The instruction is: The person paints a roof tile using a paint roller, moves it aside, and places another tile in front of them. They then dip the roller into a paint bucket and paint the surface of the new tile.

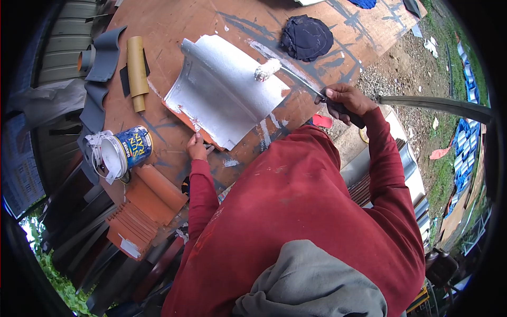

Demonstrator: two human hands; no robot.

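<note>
A curved roof tile lies on the wooden table, its upper face coated white and its orange clay showing along the near-left edge. My left hand grips that edge near the lower corner, with the thumb on top and the other fingers partly hidden. In my right hand is the dark handle of a small paint roller. Its white, paint-soaked head rests on or just over the tile's right part; I cannot tell if it touches. A paint can with a white-smeared rim stands tilted in view, left of my left hand.
Orange tiles are stacked at the lower left. A yellow-brown tube-shaped piece and grey curved tiles lie along the far-left edge. A dark bundled cloth sits on the paint-streaked table. Gravel and grass lie to the right.
</note>
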